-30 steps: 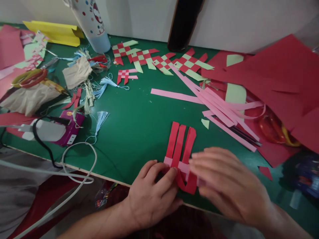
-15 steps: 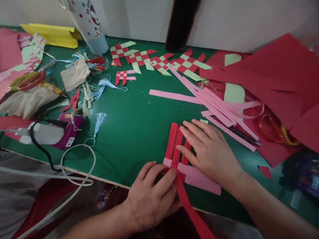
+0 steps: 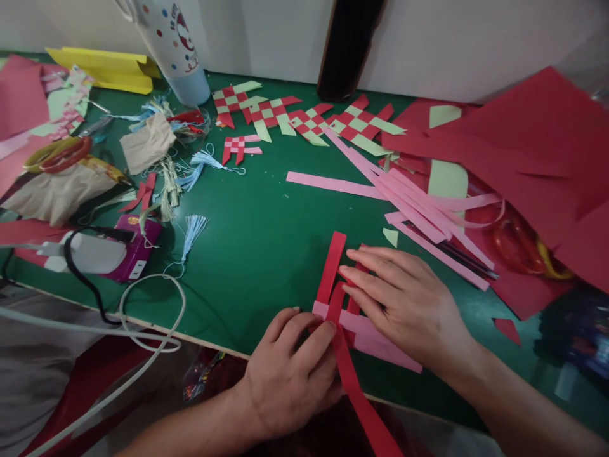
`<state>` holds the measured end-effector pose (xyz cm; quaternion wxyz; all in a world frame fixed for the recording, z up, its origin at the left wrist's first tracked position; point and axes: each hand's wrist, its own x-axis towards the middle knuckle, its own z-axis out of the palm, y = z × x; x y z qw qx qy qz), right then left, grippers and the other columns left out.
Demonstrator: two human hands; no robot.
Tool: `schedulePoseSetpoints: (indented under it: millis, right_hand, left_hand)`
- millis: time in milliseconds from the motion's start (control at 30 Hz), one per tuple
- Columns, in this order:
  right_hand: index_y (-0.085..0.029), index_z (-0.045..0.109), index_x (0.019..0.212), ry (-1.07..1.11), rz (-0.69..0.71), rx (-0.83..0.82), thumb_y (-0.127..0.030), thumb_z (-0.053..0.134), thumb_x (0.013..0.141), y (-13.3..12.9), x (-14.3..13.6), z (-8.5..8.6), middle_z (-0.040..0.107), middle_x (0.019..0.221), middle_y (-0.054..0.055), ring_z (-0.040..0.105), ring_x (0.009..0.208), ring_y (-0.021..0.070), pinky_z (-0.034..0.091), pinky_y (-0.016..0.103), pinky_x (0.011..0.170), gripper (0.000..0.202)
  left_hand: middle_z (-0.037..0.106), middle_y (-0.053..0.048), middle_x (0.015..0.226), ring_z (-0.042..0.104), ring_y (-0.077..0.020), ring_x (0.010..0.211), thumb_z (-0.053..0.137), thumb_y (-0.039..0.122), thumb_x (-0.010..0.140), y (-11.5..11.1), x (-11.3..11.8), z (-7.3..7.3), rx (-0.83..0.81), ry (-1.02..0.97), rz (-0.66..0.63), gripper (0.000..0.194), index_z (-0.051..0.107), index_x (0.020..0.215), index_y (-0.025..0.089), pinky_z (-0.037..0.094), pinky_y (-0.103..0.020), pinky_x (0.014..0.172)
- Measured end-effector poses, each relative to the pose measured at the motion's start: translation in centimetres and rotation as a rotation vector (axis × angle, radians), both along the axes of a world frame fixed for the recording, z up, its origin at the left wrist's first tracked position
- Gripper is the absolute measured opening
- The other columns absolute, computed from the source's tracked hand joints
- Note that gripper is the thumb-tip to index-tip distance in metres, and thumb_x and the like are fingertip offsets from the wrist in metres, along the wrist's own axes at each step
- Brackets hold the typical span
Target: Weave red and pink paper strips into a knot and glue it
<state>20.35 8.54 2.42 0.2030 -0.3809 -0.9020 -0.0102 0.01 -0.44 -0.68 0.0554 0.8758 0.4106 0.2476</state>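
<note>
Red paper strips (image 3: pixel 330 270) cross a pink paper strip (image 3: pixel 385 346) near the table's front edge, forming a small weave. My left hand (image 3: pixel 295 365) is closed over the left side of the crossing, its fingertips pressing the paper down. My right hand (image 3: pixel 409 301) reaches in from the right; its thumb and fingertips pinch the middle red strip, which curves up off the table. Part of the right-hand red strip lies hidden under that hand. One long red strip end (image 3: pixel 359 393) hangs over the front edge toward me.
Pink strips (image 3: pixel 409 203) and red paper sheets (image 3: pixel 533 171) lie on the right. Woven red-and-green pieces (image 3: pixel 271 114) line the back beside a phone (image 3: pixel 349 51) and a cup (image 3: pixel 176 57). Left are tassels (image 3: pixel 193 235), scissors (image 3: pixel 57 152) and a white cable (image 3: pixel 183 304).
My right thumb and fingers have moved slightly down and closed on the middle red strip, which has bent upward from lying flat. My left hand stays in place.
</note>
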Motion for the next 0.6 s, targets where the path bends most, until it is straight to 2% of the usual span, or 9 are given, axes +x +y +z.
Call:
schedulePoseSetpoints:
  millis: [200,367,600]
  right_hand:
    - [-0.013,0.068,0.107,0.079,0.053,-0.036,-0.008,0.062,0.087,-2.4,0.7,1.1,0.075,0.104,0.009,0.069,0.091,0.0222,0.054,0.038,0.080,0.021]
    - [-0.015,0.066,0.104,0.192,0.077,-0.105,-0.012,0.061,0.090,-4.3,0.7,1.6,0.076,0.094,0.005,0.070,0.083,0.0162,0.052,0.033,0.078,0.016]
    - [-0.017,0.067,0.102,0.232,0.148,-0.158,-0.009,0.061,0.087,-5.3,0.5,1.7,0.077,0.092,0.003,0.071,0.082,0.0148,0.054,0.031,0.077,0.018]
  left_hand:
    - [0.063,-0.003,0.114,0.056,-0.0231,0.104,0.057,0.032,0.089,0.0,0.0,0.1,-0.005,-0.011,0.010,0.022,0.069,0.103,0.020,0.043,-0.043,0.101]
    - [0.064,-0.004,0.110,0.057,-0.0217,0.103,0.057,0.030,0.089,0.1,0.1,0.0,0.026,-0.048,0.031,0.019,0.068,0.101,0.021,0.044,-0.042,0.100]
    - [0.063,-0.003,0.109,0.057,-0.0220,0.103,0.061,0.035,0.088,0.2,0.1,0.0,0.009,-0.034,0.014,0.023,0.068,0.105,0.022,0.044,-0.042,0.101]
